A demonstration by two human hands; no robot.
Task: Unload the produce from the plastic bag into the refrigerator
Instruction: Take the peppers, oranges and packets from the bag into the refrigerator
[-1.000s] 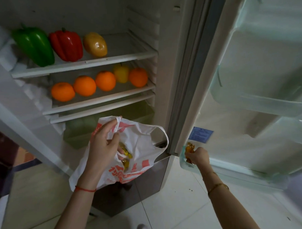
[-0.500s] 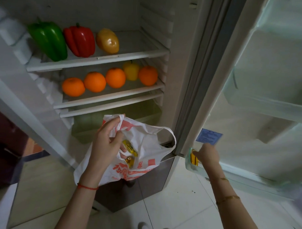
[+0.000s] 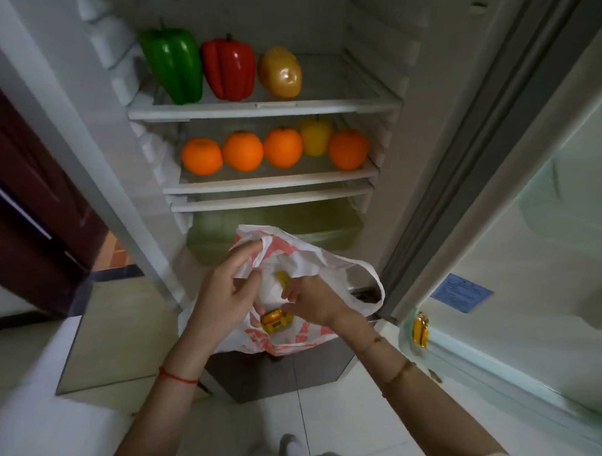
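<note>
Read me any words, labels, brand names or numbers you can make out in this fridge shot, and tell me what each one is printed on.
None can be read as text.
plastic bag: red print on white, crumpled and blurred, unreadable.
blue label on the inside of the fridge door: lines of print too small to read.
yellow packet in the bag: dark marks, too blurred to read.
gold packet in the bottom door bin: no legible print.

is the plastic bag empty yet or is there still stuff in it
Not empty. The plastic bag is held open by the left hand, and yellow wrapped items show inside where the right hand reaches in.
</note>
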